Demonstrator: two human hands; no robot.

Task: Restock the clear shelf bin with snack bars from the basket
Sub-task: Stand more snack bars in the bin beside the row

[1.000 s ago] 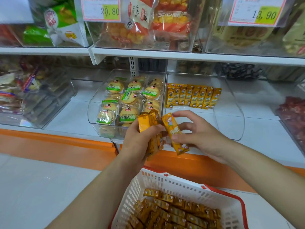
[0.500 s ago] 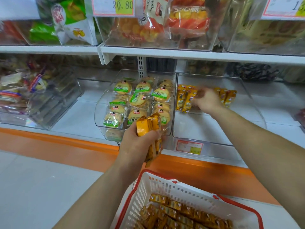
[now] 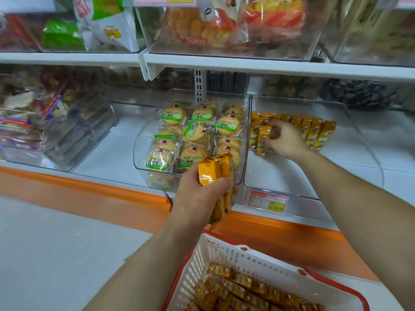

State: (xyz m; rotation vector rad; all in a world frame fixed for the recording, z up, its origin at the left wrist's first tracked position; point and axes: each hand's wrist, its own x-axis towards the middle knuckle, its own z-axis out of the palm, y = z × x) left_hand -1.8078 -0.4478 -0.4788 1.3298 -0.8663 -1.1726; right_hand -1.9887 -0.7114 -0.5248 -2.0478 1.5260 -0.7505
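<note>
Both hands are occupied with yellow-orange wrappers. The left hand (image 3: 202, 198) is clenched round a bundle of snack bars (image 3: 214, 170), which is held upright in front of the shelf edge and just above the basket (image 3: 247, 258). The right hand (image 3: 288, 142) is reached into the clear shelf bin (image 3: 274, 176), where a single bar (image 3: 261, 140) is pinched between thumb and fingertips at the left end of the bin, close to its left wall. Whether the bar's lower end touches the bin floor cannot be told. A row of bars (image 3: 314, 131) is stood on end along the back of the bin, partly hidden behind the right hand. A price label (image 3: 268, 200) is fixed to the bin's front lip. More loose bars (image 3: 247, 286) are packed in layers inside the basket (white, with a red rim) at the bottom of the view. Just beside the bin, on its left, a second clear bin (image 3: 140, 158) is filled with round biscuit packs (image 3: 195, 131) bearing green labels. Bagged snacks are kept in further clear bins on the upper shelf (image 3: 247, 63).
</note>
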